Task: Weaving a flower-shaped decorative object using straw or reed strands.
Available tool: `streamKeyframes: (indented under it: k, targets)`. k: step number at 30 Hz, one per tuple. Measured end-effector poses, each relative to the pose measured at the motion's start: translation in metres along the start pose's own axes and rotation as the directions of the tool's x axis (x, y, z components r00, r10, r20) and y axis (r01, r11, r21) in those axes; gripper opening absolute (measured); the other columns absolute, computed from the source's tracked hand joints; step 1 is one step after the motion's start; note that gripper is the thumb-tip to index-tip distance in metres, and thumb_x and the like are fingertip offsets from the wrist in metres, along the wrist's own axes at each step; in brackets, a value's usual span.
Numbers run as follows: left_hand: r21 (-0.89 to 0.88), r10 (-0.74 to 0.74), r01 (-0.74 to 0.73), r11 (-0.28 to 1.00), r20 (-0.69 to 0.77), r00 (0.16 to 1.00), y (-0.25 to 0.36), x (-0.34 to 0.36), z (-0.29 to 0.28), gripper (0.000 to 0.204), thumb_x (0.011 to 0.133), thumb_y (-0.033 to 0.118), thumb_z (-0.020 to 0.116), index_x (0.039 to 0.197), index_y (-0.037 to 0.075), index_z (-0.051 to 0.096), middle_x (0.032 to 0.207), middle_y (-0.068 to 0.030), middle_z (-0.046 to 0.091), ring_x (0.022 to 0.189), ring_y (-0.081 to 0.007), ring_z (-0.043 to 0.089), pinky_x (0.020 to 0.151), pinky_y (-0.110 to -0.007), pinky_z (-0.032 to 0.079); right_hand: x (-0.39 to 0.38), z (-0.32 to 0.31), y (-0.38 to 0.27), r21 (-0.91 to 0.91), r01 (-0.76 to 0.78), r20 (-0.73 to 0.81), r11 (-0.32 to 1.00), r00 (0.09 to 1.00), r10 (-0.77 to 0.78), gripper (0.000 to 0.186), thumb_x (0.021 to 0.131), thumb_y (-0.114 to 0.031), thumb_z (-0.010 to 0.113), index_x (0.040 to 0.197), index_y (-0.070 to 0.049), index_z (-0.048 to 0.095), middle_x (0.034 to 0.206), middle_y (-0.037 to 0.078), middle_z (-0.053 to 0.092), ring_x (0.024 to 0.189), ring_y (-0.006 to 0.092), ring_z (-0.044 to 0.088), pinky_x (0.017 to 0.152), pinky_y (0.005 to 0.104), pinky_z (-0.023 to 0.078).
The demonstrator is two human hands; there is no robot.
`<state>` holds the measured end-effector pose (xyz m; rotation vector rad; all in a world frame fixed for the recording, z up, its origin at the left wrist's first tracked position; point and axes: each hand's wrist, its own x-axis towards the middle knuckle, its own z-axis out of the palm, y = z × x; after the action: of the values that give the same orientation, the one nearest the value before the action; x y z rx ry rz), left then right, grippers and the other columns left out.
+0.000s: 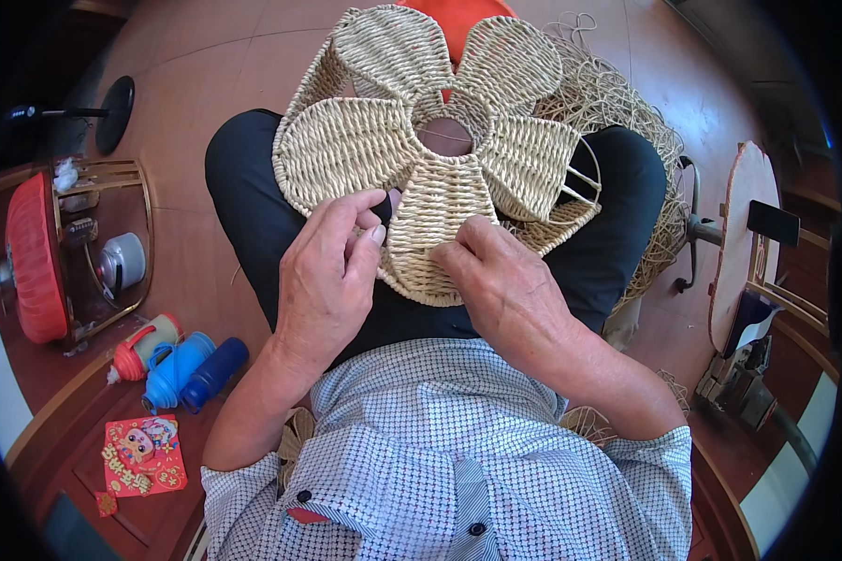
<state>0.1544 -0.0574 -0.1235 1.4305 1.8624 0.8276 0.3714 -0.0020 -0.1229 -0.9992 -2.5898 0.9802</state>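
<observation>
A flower-shaped basket [341, 154] of pale woven cord rests across my lap, with a round hole at its centre and frame rods showing at its right side. My left hand [332, 271] is closed at the lower-left edge of the bottom petal [440, 196], fingers curled on the weave; a small dark gap shows by the fingertips. My right hand [505, 280] is closed on the right part of that same petal, fingertips bent against it and partly hidden.
Tangled cord [631, 117] and an orange object [458, 23] lie beyond the basket. At left stand a rack with a red item [33, 257], a black stand [114, 114], bottles [178, 369] and a red card [143, 449]. At right is a round wooden board [734, 243].
</observation>
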Motion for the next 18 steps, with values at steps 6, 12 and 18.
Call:
streamKeyframes:
  k: [6, 12, 18]
  targets:
    - [-0.235, -0.232, 0.297, 0.925, 0.269, 0.935, 0.004, 0.006, -0.014, 0.048, 0.106, 0.003, 0.055, 0.153, -0.007, 0.055, 0.127, -0.0148, 0.073, 0.075, -0.0114, 0.068, 0.065, -0.025, 0.055, -0.001, 0.000, 0.002, 0.134, -0.034, -0.050, 0.990, 0.998, 0.041, 0.022, 0.090, 0.005, 0.069, 0.111, 0.001, 0.066, 0.103, 0.017, 0.063, 0.098, 0.0362, 0.069, 0.083, 0.0462, 0.059]
    - [-0.493, -0.222, 0.606, 0.625, 0.632, 0.743, -0.001, 0.027, -0.013, 0.062, 0.101, -0.001, 0.052, 0.160, -0.014, 0.037, 0.129, -0.0233, 0.070, 0.063, -0.0142, 0.073, 0.044, -0.023, 0.055, 0.002, 0.011, 0.004, 0.283, -0.043, -0.166, 0.958, 0.982, 0.093, 0.016, 0.096, 0.001, 0.071, 0.111, -0.003, 0.069, 0.097, 0.015, 0.070, 0.091, 0.0361, 0.072, 0.079, 0.0461, 0.059]
    - [-0.404, -0.218, 0.747, 0.527, 0.786, 0.579, -0.006, 0.044, -0.013, 0.055, 0.098, -0.004, 0.049, 0.152, -0.010, 0.041, 0.099, -0.0146, 0.069, 0.058, -0.0157, 0.072, 0.045, -0.024, 0.059, 0.001, 0.016, 0.004, 0.292, -0.054, -0.180, 0.955, 0.977, 0.110, 0.016, 0.094, 0.002, 0.072, 0.110, -0.003, 0.068, 0.098, 0.015, 0.070, 0.092, 0.0359, 0.073, 0.079, 0.0454, 0.059]
